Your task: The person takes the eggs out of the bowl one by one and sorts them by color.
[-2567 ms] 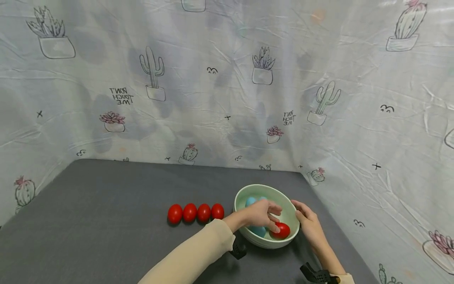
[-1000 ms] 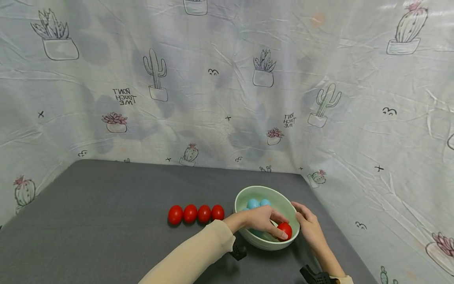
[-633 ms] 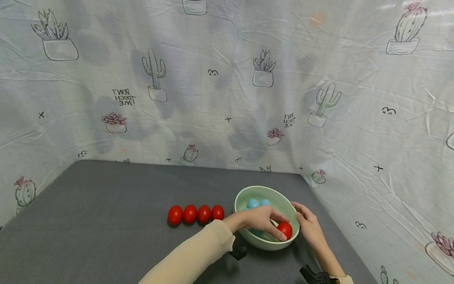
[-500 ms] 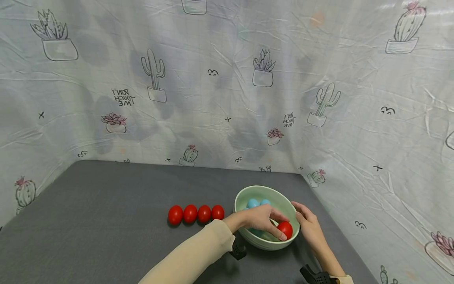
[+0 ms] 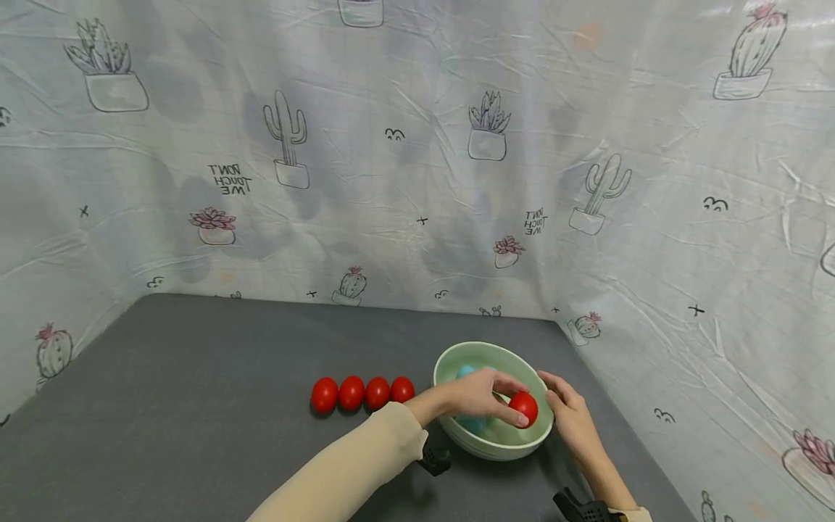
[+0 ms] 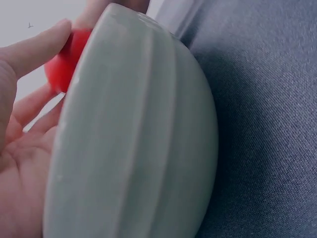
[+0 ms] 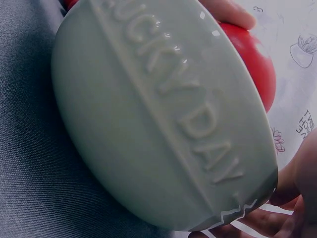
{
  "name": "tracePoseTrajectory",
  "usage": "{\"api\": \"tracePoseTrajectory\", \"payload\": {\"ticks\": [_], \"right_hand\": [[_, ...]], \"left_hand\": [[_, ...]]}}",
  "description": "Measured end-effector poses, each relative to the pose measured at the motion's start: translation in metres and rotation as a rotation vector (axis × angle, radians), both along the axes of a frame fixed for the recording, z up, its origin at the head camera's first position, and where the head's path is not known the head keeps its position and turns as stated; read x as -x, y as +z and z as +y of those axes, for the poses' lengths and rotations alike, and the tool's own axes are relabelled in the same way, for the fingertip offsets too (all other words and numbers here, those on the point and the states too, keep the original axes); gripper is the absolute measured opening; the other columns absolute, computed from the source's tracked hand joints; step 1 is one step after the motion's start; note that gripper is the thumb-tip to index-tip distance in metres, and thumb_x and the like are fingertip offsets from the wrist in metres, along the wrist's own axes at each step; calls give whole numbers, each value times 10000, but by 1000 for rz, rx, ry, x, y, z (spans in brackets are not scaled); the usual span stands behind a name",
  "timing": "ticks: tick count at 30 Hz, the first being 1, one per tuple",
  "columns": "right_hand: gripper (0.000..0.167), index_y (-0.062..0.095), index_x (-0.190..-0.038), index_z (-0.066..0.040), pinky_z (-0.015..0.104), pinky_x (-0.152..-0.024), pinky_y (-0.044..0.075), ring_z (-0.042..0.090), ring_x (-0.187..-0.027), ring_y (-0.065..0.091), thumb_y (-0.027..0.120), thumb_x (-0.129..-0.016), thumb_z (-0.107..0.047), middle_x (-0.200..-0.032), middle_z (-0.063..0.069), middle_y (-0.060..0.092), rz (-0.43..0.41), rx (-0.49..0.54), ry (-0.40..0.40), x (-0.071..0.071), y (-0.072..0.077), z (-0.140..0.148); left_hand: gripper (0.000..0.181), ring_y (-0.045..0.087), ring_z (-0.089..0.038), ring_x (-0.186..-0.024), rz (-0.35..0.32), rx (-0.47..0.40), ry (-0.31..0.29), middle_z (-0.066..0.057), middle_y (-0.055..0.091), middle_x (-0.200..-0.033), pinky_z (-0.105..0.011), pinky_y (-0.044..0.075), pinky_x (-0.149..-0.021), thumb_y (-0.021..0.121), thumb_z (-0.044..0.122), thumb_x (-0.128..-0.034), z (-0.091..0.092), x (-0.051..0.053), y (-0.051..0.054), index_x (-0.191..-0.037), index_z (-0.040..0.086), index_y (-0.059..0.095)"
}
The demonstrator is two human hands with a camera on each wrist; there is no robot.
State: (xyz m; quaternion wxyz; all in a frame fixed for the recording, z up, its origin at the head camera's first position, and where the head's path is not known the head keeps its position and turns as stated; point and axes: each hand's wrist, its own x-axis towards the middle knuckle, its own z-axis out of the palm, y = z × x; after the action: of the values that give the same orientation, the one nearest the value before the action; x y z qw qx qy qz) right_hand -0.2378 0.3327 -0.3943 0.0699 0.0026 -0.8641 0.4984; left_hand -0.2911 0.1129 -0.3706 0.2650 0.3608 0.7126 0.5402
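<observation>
Over the green bowl (image 5: 489,453), my left hand (image 5: 485,395) pinches a red egg-shaped ball (image 5: 524,409) between thumb and fingers, at the bowl's right part in the head view. The left wrist view shows the same red ball (image 6: 64,64) behind the bowl's rim, with the thumb on it. My right hand (image 5: 574,417) holds the bowl's right rim, thumb toward the rim. Raised letters stand on the bowl's side (image 7: 163,114) in the right wrist view. Blue balls (image 5: 472,424) lie inside the bowl, partly hidden by my left hand.
A row of several red balls (image 5: 352,394) lies on the grey table (image 5: 196,391), left of the bowl and close beside my left forearm. A pale curtain (image 5: 391,181) with cactus drawings hangs behind the table and along its right side.
My left hand has lifted the red ball a little from its lower place in the bowl. The right hand keeps its place at the rim, and the row of red balls is unchanged.
</observation>
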Motion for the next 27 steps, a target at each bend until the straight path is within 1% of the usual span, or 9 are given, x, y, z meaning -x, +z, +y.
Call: {"api": "tracePoseTrajectory", "payload": {"ticks": [3, 7, 10, 13, 18, 22, 24, 27], "right_hand": [[378, 463, -1426, 16, 243, -888, 467, 313, -1209, 508, 378, -1071, -82, -1373, 221, 515, -5, -12, 1, 0, 1, 1], [385, 446, -1436, 20, 303, -915, 473, 336, -1225, 504, 368, -1075, -86, -1392, 232, 496, -12, -18, -1, 0, 1, 2], [382, 454, -1434, 14, 292, -913, 470, 325, -1211, 514, 380, -1073, -84, -1388, 221, 503, -14, -5, -5, 0, 1, 1], [377, 465, -1428, 12, 261, -898, 468, 309, -1196, 524, 387, -1072, -83, -1376, 214, 516, -12, -7, -8, 1, 0, -1], [378, 467, -1432, -5, 276, -902, 463, 306, -1196, 526, 388, -1076, -104, -1370, 202, 523, -13, -18, -15, 1, 1, -3], [381, 457, -1437, 2, 302, -909, 466, 321, -1204, 523, 377, -1078, -97, -1375, 211, 514, -12, -25, -19, 0, 1, -3], [381, 453, -1439, 0, 323, -920, 463, 324, -1212, 517, 372, -1079, -95, -1381, 214, 507, -18, -27, -21, -1, 2, -3], [381, 452, -1440, -4, 322, -916, 464, 324, -1210, 517, 369, -1080, -95, -1381, 216, 506, -24, -28, -22, -1, 2, -1]], "left_hand": [[526, 596, -59, -1011, 9, -56, 70, 128, 633, -1148, -250, 518, -799, 782, 223, -869, -2, -1, 3, -1347, 94, 607], [531, 627, -94, -996, 22, -128, 161, 91, 629, -1175, -259, 527, -806, 763, 228, -889, -8, -5, 9, -1365, 80, 582], [519, 632, -104, -1019, 21, -171, 200, 79, 626, -1205, -264, 522, -827, 748, 253, -901, -15, -10, 13, -1367, 98, 579], [506, 636, -102, -1035, 6, -206, 213, 75, 612, -1246, -271, 527, -837, 742, 267, -906, -27, -17, 18, -1366, 130, 580], [502, 648, -102, -1030, -10, -238, 216, 58, 606, -1272, -284, 550, -813, 755, 249, -896, -57, -31, 21, -1361, 160, 588], [497, 646, -138, -1048, -4, -247, 216, 32, 619, -1250, -313, 557, -817, 755, 219, -895, -89, -42, 23, -1357, 152, 586], [496, 643, -158, -1054, 8, -235, 231, 18, 625, -1236, -316, 554, -831, 756, 224, -895, -107, -47, 23, -1354, 150, 585], [508, 631, -191, -1061, 16, -206, 269, -6, 623, -1235, -314, 546, -852, 762, 242, -893, -136, -53, 22, -1358, 148, 580]]}}
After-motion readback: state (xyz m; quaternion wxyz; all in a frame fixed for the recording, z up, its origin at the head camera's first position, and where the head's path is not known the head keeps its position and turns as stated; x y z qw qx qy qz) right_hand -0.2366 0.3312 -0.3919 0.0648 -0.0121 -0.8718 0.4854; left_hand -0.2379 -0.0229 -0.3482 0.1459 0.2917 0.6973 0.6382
